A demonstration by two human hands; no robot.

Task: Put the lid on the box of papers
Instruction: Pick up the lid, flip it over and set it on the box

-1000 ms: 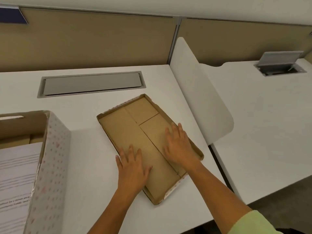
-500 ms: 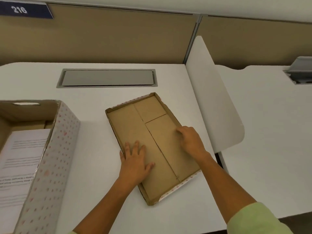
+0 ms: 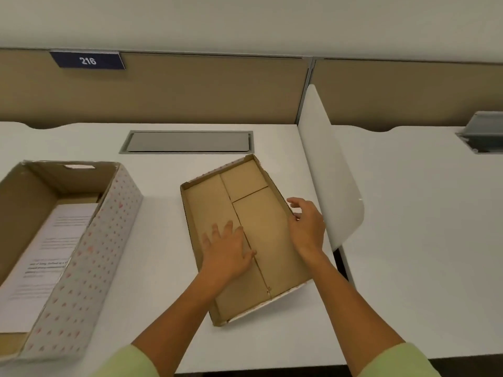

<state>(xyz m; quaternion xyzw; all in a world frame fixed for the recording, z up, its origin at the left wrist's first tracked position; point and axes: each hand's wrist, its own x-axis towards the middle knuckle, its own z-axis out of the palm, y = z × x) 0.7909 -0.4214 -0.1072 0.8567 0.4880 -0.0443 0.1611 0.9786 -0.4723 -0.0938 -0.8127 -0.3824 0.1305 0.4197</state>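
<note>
The cardboard lid (image 3: 261,227) lies upside down on the white desk, brown inside facing up, turned at an angle. My left hand (image 3: 227,247) rests flat inside it with fingers spread, near its left rim. At the lid's right rim, my right hand (image 3: 307,227) curls its fingers over the edge, thumb inside; whether the rim is gripped is unclear. The open box (image 3: 89,257), white with red dots, stands at the left with printed papers (image 3: 51,248) lying in it.
A white curved divider (image 3: 329,170) rises just right of the lid. A grey cable hatch (image 3: 187,142) is set into the desk behind the lid. A tan partition with a "216" sign (image 3: 87,60) closes the back. A second desk extends to the right.
My right hand slid from the lid's inside floor to its right rim and curled over the edge. My left hand stayed flat inside. The view shifted, showing more of the box.
</note>
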